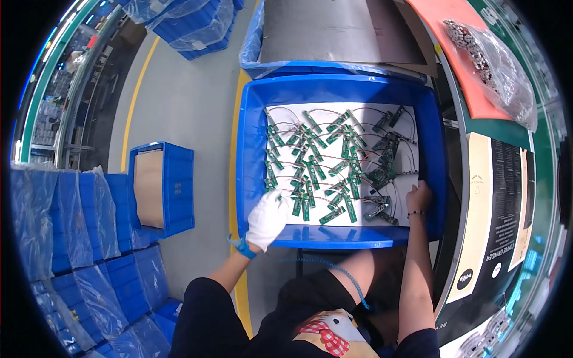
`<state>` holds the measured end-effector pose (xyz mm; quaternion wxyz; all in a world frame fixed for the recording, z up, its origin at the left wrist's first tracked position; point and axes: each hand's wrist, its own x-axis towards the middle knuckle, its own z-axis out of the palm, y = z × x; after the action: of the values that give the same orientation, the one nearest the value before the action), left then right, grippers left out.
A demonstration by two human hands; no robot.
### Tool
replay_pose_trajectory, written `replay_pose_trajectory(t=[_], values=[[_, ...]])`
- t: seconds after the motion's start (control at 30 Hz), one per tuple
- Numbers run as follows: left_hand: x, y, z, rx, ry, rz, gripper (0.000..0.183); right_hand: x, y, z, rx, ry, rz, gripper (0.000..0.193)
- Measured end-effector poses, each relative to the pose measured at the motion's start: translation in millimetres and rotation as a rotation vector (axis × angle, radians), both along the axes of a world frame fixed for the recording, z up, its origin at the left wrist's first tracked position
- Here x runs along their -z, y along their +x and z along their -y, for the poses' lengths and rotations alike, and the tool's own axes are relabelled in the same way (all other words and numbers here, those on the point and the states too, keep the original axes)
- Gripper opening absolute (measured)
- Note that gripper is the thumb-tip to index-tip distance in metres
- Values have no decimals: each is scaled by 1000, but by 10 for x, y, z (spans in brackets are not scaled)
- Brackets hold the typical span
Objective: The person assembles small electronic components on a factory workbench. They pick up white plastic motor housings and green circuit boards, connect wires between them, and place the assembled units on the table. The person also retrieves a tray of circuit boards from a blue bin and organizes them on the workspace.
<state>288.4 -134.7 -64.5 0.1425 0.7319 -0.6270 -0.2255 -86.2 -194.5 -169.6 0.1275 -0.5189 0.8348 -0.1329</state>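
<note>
My left hand (267, 219), in a white glove, reaches over the near left corner of a blue plastic bin (310, 235). Its fingers are closed at a small green circuit board (281, 198), which the glove partly hides. Rows of similar circuit boards (308, 173) with thin wires lie on a white sheet (373, 222) inside the bin. My bare right hand (419, 198) is curled closed by the bin's right wall, just beside the sheet's edge. Whatever it may hold is hidden. A blue wrist strap (242, 246) circles my left wrist.
Behind the bin stands another blue container with a dark flat panel (346, 30) on top. A workbench at right carries an orange foam sheet (459, 77), a bag of small metal parts (507, 77) and a printed carton (486, 209). Blue crates (179, 191) stand left; a coiled cord (346, 274) hangs nearby.
</note>
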Motion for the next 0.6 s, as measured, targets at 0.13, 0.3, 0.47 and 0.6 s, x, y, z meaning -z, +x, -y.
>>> replay_pose_trajectory(t=[0.13,0.3,0.47,0.6], values=[[336,274,371,-155,289,-56,33,84,-99,-50,-9,-59,-51,10],[1300,263,576,-178,379,-268,56,863,-801,-354,16,-108,114,28],[387,-523,395,-386,309,-70,62,48,-1191,-746,101,-130,44,16],[187,-600,221,-296,310,-6,43,-216,-1231,-810,91,-131,67,16]])
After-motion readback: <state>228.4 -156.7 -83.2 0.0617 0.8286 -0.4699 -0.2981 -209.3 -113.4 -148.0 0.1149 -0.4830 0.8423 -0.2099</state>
